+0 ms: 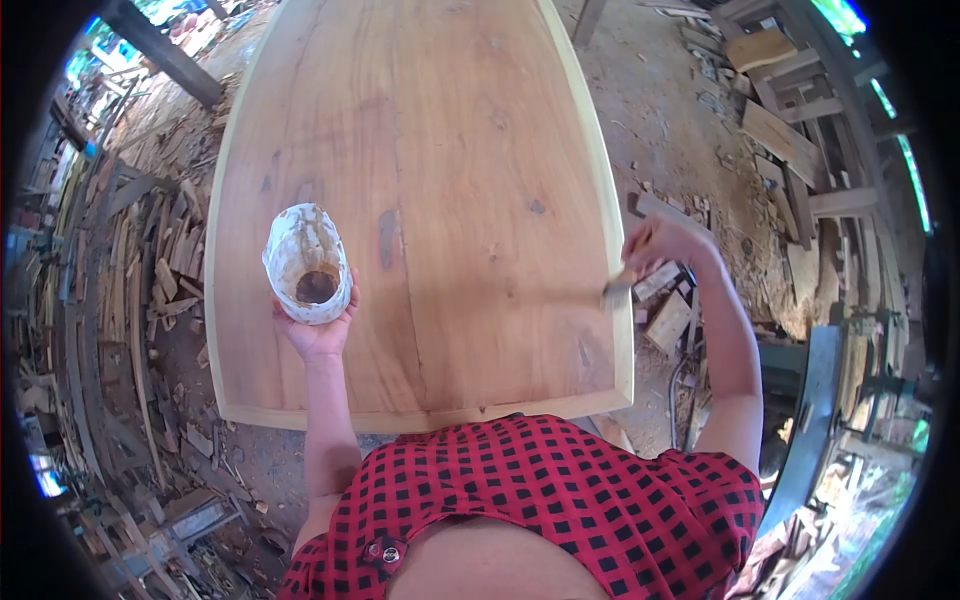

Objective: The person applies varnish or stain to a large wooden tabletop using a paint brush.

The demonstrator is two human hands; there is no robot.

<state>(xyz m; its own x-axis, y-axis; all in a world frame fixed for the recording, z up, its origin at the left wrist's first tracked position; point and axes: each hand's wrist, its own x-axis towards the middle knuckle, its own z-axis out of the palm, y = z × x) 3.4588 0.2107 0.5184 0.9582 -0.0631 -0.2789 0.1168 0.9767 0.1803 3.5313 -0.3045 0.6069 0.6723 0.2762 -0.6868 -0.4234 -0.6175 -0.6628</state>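
Observation:
A large wooden panel point(470, 200) with a paler border lies flat in front of me. Above its left part, my left hand point(322, 330) is wrapped round the base of a white, stained container point(285, 265), whose open top shows dark brown liquid at the bottom. At the panel's right edge, my right hand point(665, 245) is closed on the handle of a brush point(619, 289). The bristles are blurred and are at the pale border. A darker streak runs leftward from the brush across the wood.
Wood offcuts point(180, 250) are heaped on the ground at the left. More boards point(785, 140) lean and lie at the right, near a bluish plank point(812, 420). Posts point(165, 50) stand beyond the panel at the upper left and upper right.

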